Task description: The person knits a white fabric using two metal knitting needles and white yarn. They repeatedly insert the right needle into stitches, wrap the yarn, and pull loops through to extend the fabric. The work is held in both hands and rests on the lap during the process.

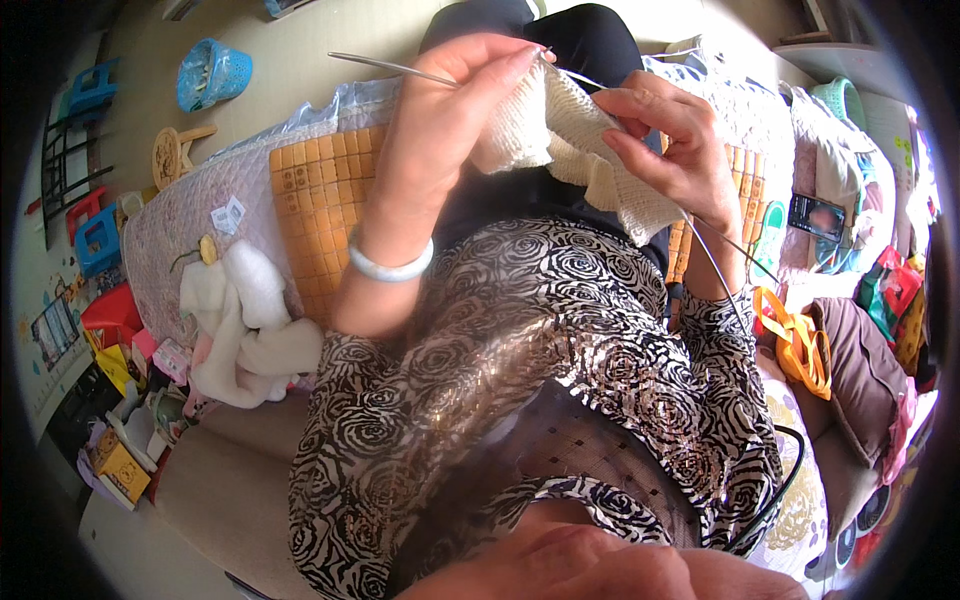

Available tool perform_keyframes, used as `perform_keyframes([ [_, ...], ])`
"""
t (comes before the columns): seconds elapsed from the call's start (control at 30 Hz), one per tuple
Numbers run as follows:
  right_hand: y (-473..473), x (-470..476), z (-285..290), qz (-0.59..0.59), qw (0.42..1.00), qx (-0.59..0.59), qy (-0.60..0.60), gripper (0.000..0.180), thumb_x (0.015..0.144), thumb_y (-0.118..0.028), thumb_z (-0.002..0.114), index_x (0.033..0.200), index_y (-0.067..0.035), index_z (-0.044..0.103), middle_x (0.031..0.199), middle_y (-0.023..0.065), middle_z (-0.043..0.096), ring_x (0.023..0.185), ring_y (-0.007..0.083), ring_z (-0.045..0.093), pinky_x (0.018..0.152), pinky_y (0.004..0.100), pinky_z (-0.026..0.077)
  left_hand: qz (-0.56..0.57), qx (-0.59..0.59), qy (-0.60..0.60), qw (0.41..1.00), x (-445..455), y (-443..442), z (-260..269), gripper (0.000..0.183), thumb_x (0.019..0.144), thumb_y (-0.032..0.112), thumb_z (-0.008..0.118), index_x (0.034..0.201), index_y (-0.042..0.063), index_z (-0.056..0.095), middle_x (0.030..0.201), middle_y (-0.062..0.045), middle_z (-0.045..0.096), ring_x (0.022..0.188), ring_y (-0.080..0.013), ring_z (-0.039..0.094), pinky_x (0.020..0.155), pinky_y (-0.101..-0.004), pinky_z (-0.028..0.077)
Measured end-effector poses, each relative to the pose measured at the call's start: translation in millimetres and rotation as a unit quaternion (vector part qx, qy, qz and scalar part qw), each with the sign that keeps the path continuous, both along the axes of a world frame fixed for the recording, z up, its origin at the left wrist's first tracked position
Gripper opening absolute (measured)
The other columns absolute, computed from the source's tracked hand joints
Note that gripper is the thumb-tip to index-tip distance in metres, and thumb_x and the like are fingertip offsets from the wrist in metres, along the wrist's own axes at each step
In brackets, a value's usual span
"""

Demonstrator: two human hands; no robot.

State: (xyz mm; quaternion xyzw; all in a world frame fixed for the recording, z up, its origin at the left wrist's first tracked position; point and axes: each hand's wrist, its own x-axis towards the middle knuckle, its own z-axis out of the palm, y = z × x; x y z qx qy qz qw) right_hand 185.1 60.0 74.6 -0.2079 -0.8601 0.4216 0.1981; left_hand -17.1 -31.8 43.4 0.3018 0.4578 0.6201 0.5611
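Note:
A strip of cream knitted fabric [517, 124] hangs folded between my hands above my lap. My left hand [454, 94] pinches its top edge between thumb and fingers. A metal knitting needle [375, 64] passes through that hand and sticks out to the left. My right hand [671, 135] grips the fabric's other side, close to another thin needle [581, 78] at the top edge. Two needle ends [712, 259] stick out below my right hand, towards the sleeve. Stitches near the tips are partly hidden by my left fingers. A pale bangle [391, 264] circles my left wrist.
A tile-like seat mat [324, 217] lies on the quilted sofa cover [180, 247]. White plush material [259, 337] lies at left. At right are a phone [816, 218], orange straps [799, 349] and a brown cushion [859, 375]. A blue basket [214, 75] stands on the floor.

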Motion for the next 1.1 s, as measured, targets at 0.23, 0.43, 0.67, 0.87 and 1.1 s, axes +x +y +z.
perform_keyframes([
  [0.23, 1, -4, -1, -0.003, 1.0, 0.03, -0.002, 0.025, 0.075, -0.001, 0.065, 0.099, 0.003, 0.067, 0.083, 0.0106, 0.062, 0.075, 0.0209, 0.063, 0.067, 0.0299, 0.05, 0.074, 0.018, 0.032, 0.997, 9, -1, -2, 0.015, 0.092, 0.01, 0.06, 0.1, -0.001, 0.066, 0.09, -0.006, 0.069, 0.077, -0.0068, 0.063, 0.069, -0.019, 0.05],
  [0.43, 2, -10, 5, -0.036, 0.998, 0.045, -0.006, 0.021, 0.081, -0.01, 0.065, 0.098, 0.002, 0.067, 0.083, 0.009, 0.062, 0.076, 0.0192, 0.063, 0.069, 0.03, 0.05, 0.112, 0.06, 0.124, 0.984, 18, -3, -5, 0.015, 0.092, 0.009, 0.06, 0.099, -0.003, 0.066, 0.087, -0.005, 0.068, 0.074, -0.0057, 0.061, 0.066, -0.0181, 0.049],
  [0.67, 14, -37, -1, -0.005, 0.995, -0.09, 0.029, 0.06, 0.097, -0.051, 0.04, 0.108, 0.003, 0.065, 0.105, 0.0124, 0.064, 0.1, 0.0215, 0.058, 0.093, 0.0333, 0.041, 0.081, 0.093, 0.225, 0.967, 27, -1, 0, 0.011, 0.088, -0.001, 0.061, 0.097, -0.003, 0.066, 0.086, -0.005, 0.068, 0.079, -0.007, 0.06, 0.069, -0.022, 0.049],
  [0.87, 19, -18, 7, -0.023, 0.998, -0.041, 0.03, 0.036, 0.089, -0.031, 0.06, 0.103, 0.001, 0.068, 0.084, 0.007, 0.062, 0.079, 0.015, 0.06, 0.072, 0.028, 0.046, 0.071, 0.071, 0.186, 0.977, 17, -1, 0, 0.012, 0.09, 0.003, 0.06, 0.099, -0.003, 0.066, 0.087, -0.003, 0.068, 0.077, -0.0052, 0.06, 0.069, -0.0195, 0.049],
  [1.1, -3, -5, -3, -0.054, 0.996, -0.067, -0.012, 0.029, 0.078, -0.007, 0.065, 0.106, 0.002, 0.066, 0.075, 0.0037, 0.053, 0.065, 0.0098, 0.048, 0.059, 0.0248, 0.039, 0.107, 0.072, 0.187, 0.974, 19, 3, -3, 0.013, 0.091, 0.005, 0.06, 0.099, -0.003, 0.065, 0.085, -0.004, 0.068, 0.076, -0.0062, 0.061, 0.067, -0.0196, 0.049],
])
